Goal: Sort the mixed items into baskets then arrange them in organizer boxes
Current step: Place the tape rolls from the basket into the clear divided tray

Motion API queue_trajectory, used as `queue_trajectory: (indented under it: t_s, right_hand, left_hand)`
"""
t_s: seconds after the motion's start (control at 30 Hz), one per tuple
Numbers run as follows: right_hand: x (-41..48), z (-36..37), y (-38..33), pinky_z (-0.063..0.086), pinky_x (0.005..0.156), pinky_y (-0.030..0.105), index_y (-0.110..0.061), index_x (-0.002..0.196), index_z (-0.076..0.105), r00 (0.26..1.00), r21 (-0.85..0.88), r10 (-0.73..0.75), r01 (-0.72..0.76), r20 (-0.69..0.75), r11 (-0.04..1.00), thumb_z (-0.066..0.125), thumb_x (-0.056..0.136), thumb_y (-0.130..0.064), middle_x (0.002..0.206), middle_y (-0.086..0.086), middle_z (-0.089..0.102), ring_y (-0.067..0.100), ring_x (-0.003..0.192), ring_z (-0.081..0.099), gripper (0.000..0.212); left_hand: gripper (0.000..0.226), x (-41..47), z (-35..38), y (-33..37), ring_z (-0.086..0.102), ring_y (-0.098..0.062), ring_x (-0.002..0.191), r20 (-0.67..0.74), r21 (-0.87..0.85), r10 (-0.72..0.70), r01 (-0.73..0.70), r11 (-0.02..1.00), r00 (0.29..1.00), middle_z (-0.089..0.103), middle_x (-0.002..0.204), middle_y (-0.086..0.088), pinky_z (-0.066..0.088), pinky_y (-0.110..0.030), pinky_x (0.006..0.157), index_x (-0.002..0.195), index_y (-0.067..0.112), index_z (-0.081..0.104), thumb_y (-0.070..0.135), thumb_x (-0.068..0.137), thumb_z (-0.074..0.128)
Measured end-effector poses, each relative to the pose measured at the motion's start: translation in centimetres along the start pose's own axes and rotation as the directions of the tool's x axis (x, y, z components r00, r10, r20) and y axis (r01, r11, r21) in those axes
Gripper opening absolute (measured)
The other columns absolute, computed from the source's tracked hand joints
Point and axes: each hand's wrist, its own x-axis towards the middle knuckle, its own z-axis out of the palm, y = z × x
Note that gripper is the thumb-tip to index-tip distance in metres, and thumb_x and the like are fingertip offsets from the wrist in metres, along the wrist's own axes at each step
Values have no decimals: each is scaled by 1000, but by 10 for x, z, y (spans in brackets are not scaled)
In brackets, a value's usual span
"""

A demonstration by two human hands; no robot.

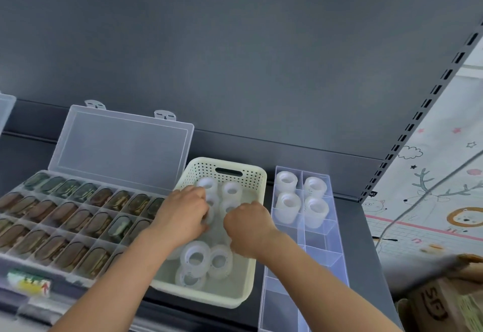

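On the grey shelf [366, 266], directly before me, lies the cream basket [203, 168]. Its long axis runs away from me and its handle slot is at the far end. Loose tape rolls [196, 256] lie inside, the near ones with their holes facing up. My left hand [183, 214] reaches in, fingers curled round one roll. My right hand [248, 229] is knuckles-up beside it; its fingers are tucked under, so I cannot tell what they hold. Just right of the basket and parallel to it is the narrow organizer box [324, 258], with four upright rolls [287, 181] in its far compartments. To the left stands a large organizer box [78, 280], lid [122, 146] raised, filled with camouflage oblong pieces [78, 219]. A cardboard box [439, 303] sits far right.
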Motion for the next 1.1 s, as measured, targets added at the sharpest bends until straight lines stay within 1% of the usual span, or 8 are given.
queue_trajectory:
  t_s: [0.1, 0.17, 0.27, 0.37, 0.47, 0.63, 0.9, 1.1]
  right_hand:
    - [-7, -4, 6, 37, 71, 29, -12, 82, 58, 988, 196, 89, -63, -124, 979, 59, 88, -23, 86, 5, 62, 28, 89, 59, 13]
    - [-17, -9, 14, 43, 78, 29, -18, 95, 68, 961, 414, 195, -99, -196, 905, 59, 89, -30, 95, 6, 65, 27, 95, 57, 16]
    - [-38, -11, 31, 43, 88, 31, -22, 109, 70, 891, 593, 332, -93, -308, 800, 60, 90, -25, 109, -1, 69, 20, 106, 54, 22]
    - [-65, -10, 53, 44, 79, 28, -22, 108, 72, 812, 663, 471, -145, -344, 735, 62, 89, -20, 106, -2, 69, 18, 100, 56, 21]
    - [-89, -4, 74, 47, 73, 27, -23, 103, 73, 744, 676, 577, -236, -337, 698, 66, 86, -21, 103, -2, 70, 19, 89, 61, 19]
    - [-118, 16, 93, 46, 83, 26, -25, 103, 72, 751, 575, 617, -405, -235, 711, 67, 86, -26, 106, -8, 69, 15, 101, 58, 18]
    - [-116, 35, 95, 47, 82, 27, -28, 103, 71, 806, 460, 582, -479, -107, 748, 64, 87, -30, 105, -6, 66, 15, 102, 55, 18]
    - [-107, 33, 100, 53, 79, 31, -23, 97, 73, 829, 411, 557, -524, 47, 746, 59, 89, -28, 103, 1, 66, 21, 93, 60, 17]
  left_hand:
    - [17, -1, -9, 2, 48, -16, 108, -70, -92, -35, 29, 995, 997, 54, 119, 8, 39, -28, 77, 84, 18, 69, 30, 87, 58]
    - [18, -2, -20, 7, 48, -19, 114, -176, -140, -32, 7, 990, 984, 53, 126, 4, 44, -33, 83, 85, 15, 70, 27, 90, 59]
    - [16, -1, -39, 21, 52, -23, 105, -343, -215, -18, -60, 975, 939, 57, 114, -1, 46, -36, 75, 82, 9, 71, 21, 89, 63]
    - [17, 1, -50, 43, 52, -20, 94, -396, -264, 33, -149, 953, 918, 57, 99, 2, 46, -35, 71, 86, 11, 70, 18, 93, 56]
    - [22, 10, -49, 67, 50, -17, 95, -368, -237, 140, -238, 942, 919, 56, 99, 6, 44, -36, 77, 93, 16, 67, 20, 97, 46]
    - [18, 25, -41, 101, 49, -18, 93, -179, -61, 367, -383, 922, 913, 53, 94, 6, 35, -30, 76, 92, 22, 67, 13, 92, 52]
    - [21, 44, -29, 124, 48, -21, 96, 62, 144, 439, -443, 885, 897, 48, 84, 4, 30, -31, 80, 87, 18, 68, 4, 81, 54]
    - [20, 50, -19, 125, 45, -23, 91, 73, 54, 471, -475, 878, 879, 52, 82, 6, 31, -32, 80, 80, 22, 69, 11, 88, 54]
